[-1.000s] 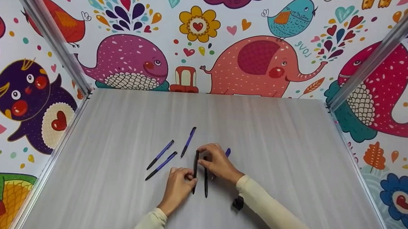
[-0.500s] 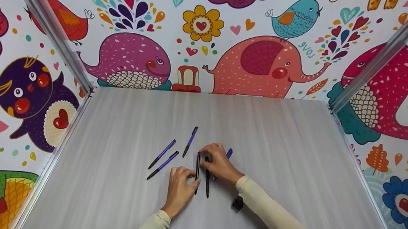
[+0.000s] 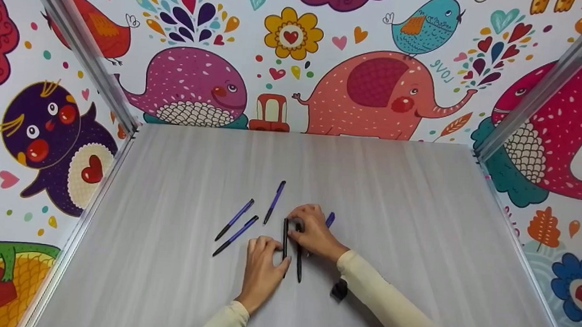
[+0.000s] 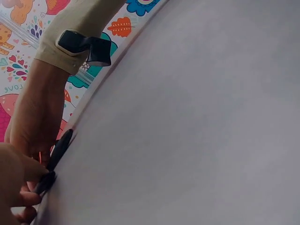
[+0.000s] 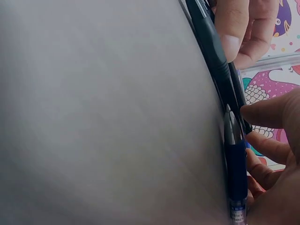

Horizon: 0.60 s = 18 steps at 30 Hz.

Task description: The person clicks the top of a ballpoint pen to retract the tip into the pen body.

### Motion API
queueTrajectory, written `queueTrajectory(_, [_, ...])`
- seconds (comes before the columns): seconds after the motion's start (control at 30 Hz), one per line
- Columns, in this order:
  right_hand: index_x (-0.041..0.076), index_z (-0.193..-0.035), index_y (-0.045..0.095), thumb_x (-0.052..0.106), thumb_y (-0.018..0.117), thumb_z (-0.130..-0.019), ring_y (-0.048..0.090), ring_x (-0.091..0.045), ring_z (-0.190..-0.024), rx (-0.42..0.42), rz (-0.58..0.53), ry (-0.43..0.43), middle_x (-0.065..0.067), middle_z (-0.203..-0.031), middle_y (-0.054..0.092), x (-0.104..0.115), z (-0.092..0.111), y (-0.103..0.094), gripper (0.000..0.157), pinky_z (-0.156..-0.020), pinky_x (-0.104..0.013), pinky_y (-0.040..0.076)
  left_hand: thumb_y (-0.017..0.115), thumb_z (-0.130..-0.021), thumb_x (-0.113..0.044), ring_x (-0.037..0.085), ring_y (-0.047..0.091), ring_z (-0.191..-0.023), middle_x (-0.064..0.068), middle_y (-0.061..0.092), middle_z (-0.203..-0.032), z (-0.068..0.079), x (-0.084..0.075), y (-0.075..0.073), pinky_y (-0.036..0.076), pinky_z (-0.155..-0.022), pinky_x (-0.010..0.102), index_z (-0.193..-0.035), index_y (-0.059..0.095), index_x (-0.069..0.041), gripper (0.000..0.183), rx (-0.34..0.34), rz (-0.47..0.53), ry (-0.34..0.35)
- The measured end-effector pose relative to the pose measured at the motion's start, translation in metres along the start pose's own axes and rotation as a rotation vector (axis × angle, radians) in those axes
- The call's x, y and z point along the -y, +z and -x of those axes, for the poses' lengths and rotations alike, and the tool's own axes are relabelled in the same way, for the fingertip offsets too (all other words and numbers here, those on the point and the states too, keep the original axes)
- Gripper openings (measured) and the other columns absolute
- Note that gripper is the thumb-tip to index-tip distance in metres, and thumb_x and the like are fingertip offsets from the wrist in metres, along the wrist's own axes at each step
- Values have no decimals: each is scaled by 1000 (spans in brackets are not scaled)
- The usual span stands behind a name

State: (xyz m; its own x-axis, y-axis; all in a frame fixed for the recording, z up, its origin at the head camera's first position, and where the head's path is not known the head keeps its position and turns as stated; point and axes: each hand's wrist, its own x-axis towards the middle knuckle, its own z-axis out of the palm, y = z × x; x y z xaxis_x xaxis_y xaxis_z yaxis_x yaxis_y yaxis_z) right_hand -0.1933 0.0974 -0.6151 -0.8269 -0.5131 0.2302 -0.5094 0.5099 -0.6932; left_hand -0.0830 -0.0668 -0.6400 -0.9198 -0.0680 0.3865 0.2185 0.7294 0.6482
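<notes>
In the head view, a black pen (image 3: 285, 241) points away from me between both hands. My left hand (image 3: 262, 270) pinches its near half between thumb and fingers. My right hand (image 3: 315, 233) pinches its far end with thumb and fingertips, as the right wrist view also shows. Close on its right lies a second black pen (image 3: 299, 265), partly under the right hand. A blue pen (image 3: 330, 219) sticks out beyond that hand; its blue grip and metal tip (image 5: 236, 168) show in the right wrist view.
Three pens with blue-purple barrels lie left of the hands: one farther off (image 3: 274, 203) and two side by side, the upper (image 3: 234, 219) and the lower (image 3: 236, 235). The grey table (image 3: 157, 278) is bordered by printed walls and metal posts.
The head view has shifted slightly. My left fingers have straightened a little along the black pen. My right hand keeps its place, and the loose pens have not moved.
</notes>
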Motion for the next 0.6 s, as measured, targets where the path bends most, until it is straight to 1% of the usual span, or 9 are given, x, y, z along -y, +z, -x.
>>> queueTrajectory(0.07, [-1,-118,75,1,81,-93,51,-46,-127,-3,-1,-4,-22,-129,68,0,0,0,26,-108,-65,40,96,-82,-10,25,50,-103,4,61,-106,0,-1,-1,45,-94,46,-98,72,-8,29,8,-1,-5])
queueTrajectory(0.23, [-1,-120,76,3,81,-95,52,-43,-126,0,-12,0,-21,-129,68,0,-1,-2,25,-108,-64,42,95,-85,-15,25,51,-104,4,62,-107,-4,-2,-5,46,-94,46,-102,73,-8,28,50,21,-43])
queueTrajectory(0.3, [0,-120,76,4,81,-96,53,-42,-126,-2,-22,13,-20,-129,69,0,-1,-4,25,-108,-63,43,94,-87,-15,25,52,-105,4,62,-108,-7,-2,-8,47,-94,46,-103,74,-8,27,65,40,-67])
queueTrajectory(0.37, [0,-122,76,5,81,-97,53,-40,-127,-2,-39,43,-18,-130,69,1,-2,-7,26,-109,-61,44,93,-88,-15,25,53,-105,5,63,-108,-10,-2,-10,48,-94,46,-104,74,-7,26,73,58,-85])
queueTrajectory(0.5, [-1,-126,75,6,80,-99,53,-37,-129,-7,-64,100,-16,-131,70,2,-5,-14,29,-112,-59,45,90,-91,-11,26,57,-104,6,66,-108,-19,-3,-15,50,-94,46,-107,74,-5,24,65,76,-92])
queueTrajectory(0.6, [-3,-126,75,6,80,-100,54,-38,-129,-27,-79,107,-16,-129,70,2,-10,-18,28,-113,-60,44,89,-91,-9,26,60,-106,7,68,-109,-27,-2,-18,52,-94,46,-109,76,-4,23,35,64,-71])
